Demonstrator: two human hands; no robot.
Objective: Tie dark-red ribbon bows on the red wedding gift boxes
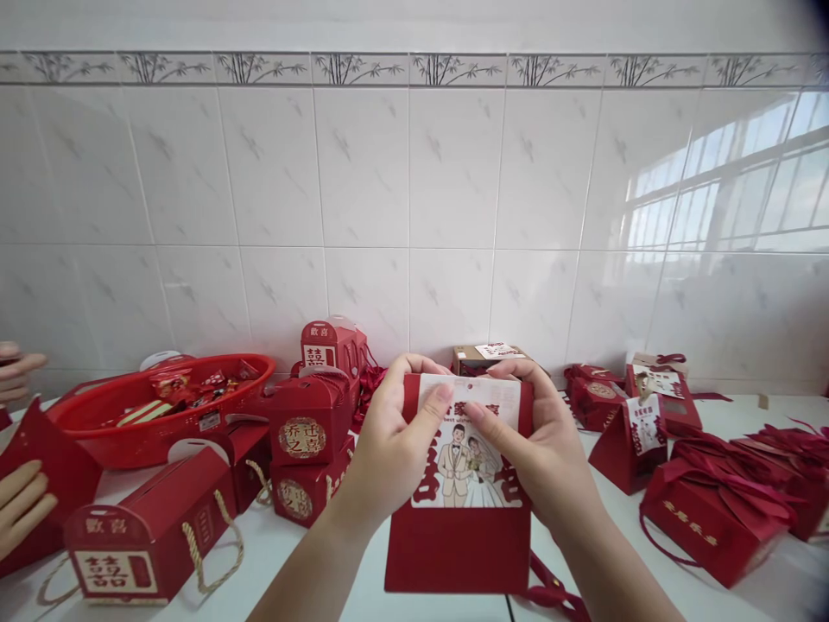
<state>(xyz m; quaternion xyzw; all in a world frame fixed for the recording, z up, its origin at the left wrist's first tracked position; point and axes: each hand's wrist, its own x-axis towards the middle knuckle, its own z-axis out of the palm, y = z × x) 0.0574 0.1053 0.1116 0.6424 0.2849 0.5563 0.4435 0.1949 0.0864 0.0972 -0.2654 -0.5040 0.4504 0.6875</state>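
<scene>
the flat red paper gift bag with a cartoon wedding-couple panel (458, 536) looks light and thin, likely stiff enough to keep its shape but easy to crease or tear at the folds, so it wants a gentle pinch at the top edge rather than a squeeze across the middle. it stands upright on the white counter (764, 415), directly in front of the person, held near its top from both sides. the left hand (395, 441) grips the bag's upper left edge, thumb lying across the white top flap; the right hand (537, 445) grips the upper right edge, thumb and forefinger pinching that same flap. the bag is deep red, with a pale printed panel showing a groom and bride and large red characters either side; a dark red ribbon (550, 592) trails from its lower right corner. to the left sit red handled boxes with rope handles (146, 540) and a red plastic basket of sweets (155, 406); another person's hand (22, 501) rests at the far left edge.
</scene>
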